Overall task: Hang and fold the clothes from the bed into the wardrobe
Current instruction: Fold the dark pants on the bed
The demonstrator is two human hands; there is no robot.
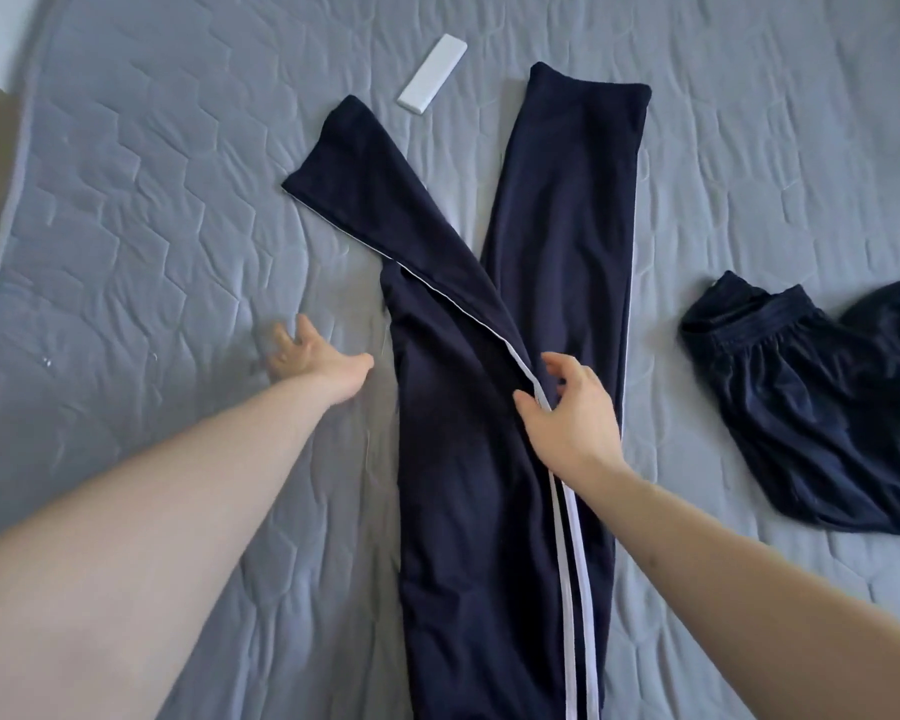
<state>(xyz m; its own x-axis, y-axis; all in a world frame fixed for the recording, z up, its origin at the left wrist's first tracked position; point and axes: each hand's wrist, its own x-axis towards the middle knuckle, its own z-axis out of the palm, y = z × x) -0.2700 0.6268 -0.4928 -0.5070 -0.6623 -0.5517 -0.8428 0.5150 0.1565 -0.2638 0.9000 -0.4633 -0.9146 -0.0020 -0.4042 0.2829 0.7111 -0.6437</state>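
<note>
Two legs of the navy track trousers (494, 407) lie crossed down the middle of the bed (152, 226), the upper one slanting toward the far-left corner. My right hand (567, 413) hangs loosely curled over the white stripe, thumb touching the seam, gripping nothing that I can see. My left hand (313, 356) is spread flat on the mattress just beside the trousers. I judge the risk is folding with the legs misaligned, giving a lopsided bundle. A second dark garment (822, 407) sits crumpled toward the right edge; a white remote (432, 75) lies near the cuffs.
</note>
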